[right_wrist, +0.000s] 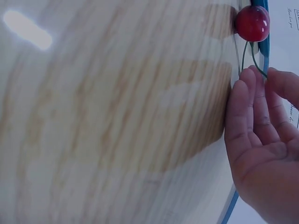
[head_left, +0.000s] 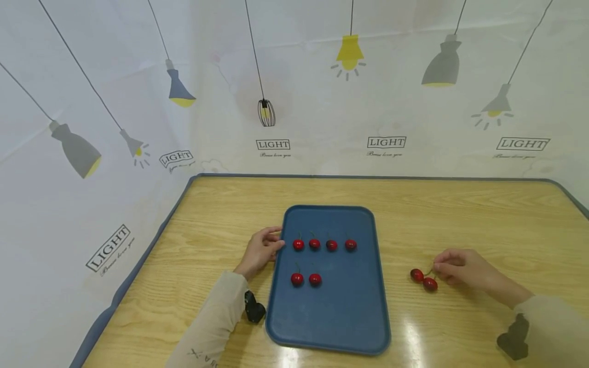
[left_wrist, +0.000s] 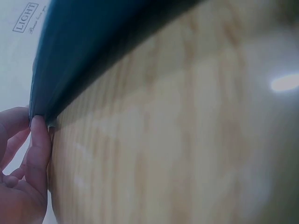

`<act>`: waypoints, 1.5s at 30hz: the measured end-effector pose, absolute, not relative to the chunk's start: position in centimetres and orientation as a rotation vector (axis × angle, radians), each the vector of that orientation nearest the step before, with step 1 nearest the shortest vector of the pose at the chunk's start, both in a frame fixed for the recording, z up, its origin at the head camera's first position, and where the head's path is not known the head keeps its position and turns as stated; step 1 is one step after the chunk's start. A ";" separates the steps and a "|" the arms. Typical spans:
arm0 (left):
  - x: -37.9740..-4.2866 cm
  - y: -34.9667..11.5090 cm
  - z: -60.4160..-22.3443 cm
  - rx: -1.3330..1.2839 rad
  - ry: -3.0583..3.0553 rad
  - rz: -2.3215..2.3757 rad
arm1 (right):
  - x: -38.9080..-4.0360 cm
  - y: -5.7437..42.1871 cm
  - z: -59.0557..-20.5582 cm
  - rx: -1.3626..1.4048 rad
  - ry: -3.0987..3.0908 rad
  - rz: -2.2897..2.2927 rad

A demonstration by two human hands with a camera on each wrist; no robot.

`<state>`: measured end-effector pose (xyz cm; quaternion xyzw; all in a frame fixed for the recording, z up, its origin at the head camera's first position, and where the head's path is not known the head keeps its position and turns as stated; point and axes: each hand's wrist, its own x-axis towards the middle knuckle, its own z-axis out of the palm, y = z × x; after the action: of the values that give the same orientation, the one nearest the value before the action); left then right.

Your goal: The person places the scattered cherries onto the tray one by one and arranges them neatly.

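A blue tray (head_left: 340,312) lies on the wooden table, with my left hand (head_left: 260,251) at its left side. In the left wrist view the thumb and fingers of that hand (left_wrist: 25,161) hold the tray's rim (left_wrist: 39,93). Right of the tray, my right hand (head_left: 471,268) pinches thin green stems between thumb and forefinger. Two red cherries hang together by that hand, a left cherry (head_left: 416,275) and a right cherry (head_left: 430,284). Only one round, shiny cherry (right_wrist: 252,23) shows in the right wrist view, above the fingertips.
Several cherries (head_left: 315,244) form a row across the tray's back half, stems pointing away. Two more cherries (head_left: 297,279) sit in a second row at the left. A pale curtain (head_left: 317,102) printed with lamps hangs behind the table (head_left: 442,204), which has a dark edge.
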<state>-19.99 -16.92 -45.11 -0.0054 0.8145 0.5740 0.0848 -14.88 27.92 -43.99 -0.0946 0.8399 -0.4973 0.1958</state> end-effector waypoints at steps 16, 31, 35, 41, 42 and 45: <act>-20.0 -16.9 -45.2 -0.025 2.424 1.709 | -14.7 27.4 -43.0 -0.276 2.288 -1.529; -19.9 -16.9 -45.1 -0.028 2.415 1.705 | -14.4 27.3 -42.3 -0.408 2.398 -1.486; -19.6 -16.8 -44.2 -0.004 2.393 1.712 | -14.5 26.8 -41.7 -0.438 2.363 -1.534; -18.6 -16.3 -42.4 0.006 2.409 1.690 | -14.9 25.5 -40.8 -0.474 2.294 -1.605; -18.5 -16.3 -42.3 0.003 2.411 1.688 | -14.9 25.2 -40.7 -0.477 2.283 -1.610; -18.4 -16.2 -42.1 -0.004 2.418 1.684 | -15.2 24.2 -40.5 -0.479 2.262 -1.619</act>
<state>-18.38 -16.17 -42.05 -0.0013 0.8166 0.5689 0.0974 -15.23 24.18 -40.47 -0.1674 0.7912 -0.5664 0.1588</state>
